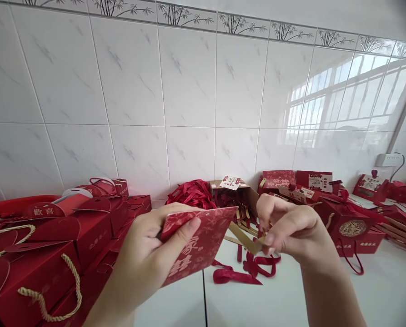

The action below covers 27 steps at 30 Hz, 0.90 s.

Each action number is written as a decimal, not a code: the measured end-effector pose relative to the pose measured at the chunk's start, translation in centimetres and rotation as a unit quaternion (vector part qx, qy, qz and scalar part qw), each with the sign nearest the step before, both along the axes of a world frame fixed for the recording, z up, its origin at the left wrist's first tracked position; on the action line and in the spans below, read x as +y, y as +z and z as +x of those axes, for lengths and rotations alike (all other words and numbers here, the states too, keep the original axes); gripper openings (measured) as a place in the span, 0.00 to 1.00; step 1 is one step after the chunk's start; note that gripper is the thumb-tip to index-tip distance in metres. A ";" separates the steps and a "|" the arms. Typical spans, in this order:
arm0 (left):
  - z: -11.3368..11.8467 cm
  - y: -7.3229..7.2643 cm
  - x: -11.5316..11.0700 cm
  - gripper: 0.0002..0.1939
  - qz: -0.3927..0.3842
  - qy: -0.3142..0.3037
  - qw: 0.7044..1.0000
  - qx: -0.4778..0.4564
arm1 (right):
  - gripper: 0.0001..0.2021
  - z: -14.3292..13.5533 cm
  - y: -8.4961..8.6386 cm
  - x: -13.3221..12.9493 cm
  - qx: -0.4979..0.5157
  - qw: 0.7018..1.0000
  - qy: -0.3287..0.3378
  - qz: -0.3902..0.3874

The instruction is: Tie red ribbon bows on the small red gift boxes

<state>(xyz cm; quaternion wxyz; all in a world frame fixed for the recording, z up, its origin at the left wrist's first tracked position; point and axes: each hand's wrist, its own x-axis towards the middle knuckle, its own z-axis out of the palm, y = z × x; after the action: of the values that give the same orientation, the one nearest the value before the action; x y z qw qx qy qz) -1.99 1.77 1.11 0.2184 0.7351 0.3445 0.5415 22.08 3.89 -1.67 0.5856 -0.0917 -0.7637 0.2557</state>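
"Item one?"
"Red printed packet (203, 247), held above the white table (172, 306); left hand (151, 243) clasping it, thumb across its face."
"Item two?"
"Gold strip (243, 237), pinched in the fingertips of the right hand (291, 229), near the packet's edge; whether joined, cannot tell."
"Surroundings?"
"Red ribbons (230, 276), on the table; red boxes (95, 229), stacked at left."
"Step?"
"Apparently working the strip beside the packet; next move likely calls for steady left support, fine right pinch."

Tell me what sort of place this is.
Probably a gift-packing workroom: red boxes crowd a white table, with a heap of ribbon near the tiled wall.
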 end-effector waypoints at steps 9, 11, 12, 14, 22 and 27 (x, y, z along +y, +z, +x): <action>1.9 -1.2 -0.7 0.08 0.104 -0.055 0.991 0.063 | 0.09 -2.8 0.0 -0.6 -0.033 0.997 -0.070 0.021; 1.9 -1.4 -0.7 0.10 0.128 -0.056 0.988 0.067 | 0.09 -2.9 -0.2 -0.5 -0.013 0.997 -0.071 0.004; 1.9 -1.5 -0.6 0.10 0.135 -0.058 0.987 0.068 | 0.09 -2.9 -0.2 -0.5 -0.007 0.997 -0.071 -0.004; 1.9 -1.5 -0.5 0.11 0.143 -0.067 0.985 0.069 | 0.10 -3.0 -0.4 -0.5 0.003 0.997 -0.070 -0.010; 3.3 -2.1 -0.1 0.12 0.255 -0.071 0.964 0.038 | 0.26 -4.0 -0.6 -0.5 0.129 0.985 -0.061 -0.096; 3.9 -2.8 0.8 0.24 0.386 0.005 0.920 0.063 | 0.13 -4.2 -0.7 -0.5 0.142 0.971 0.056 -0.182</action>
<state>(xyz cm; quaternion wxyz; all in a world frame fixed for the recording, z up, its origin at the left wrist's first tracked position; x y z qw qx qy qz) 1.91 2.55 -1.64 -0.1070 0.7932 0.1253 0.5862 17.83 3.41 -2.41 0.6461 -0.1168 -0.6174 0.4332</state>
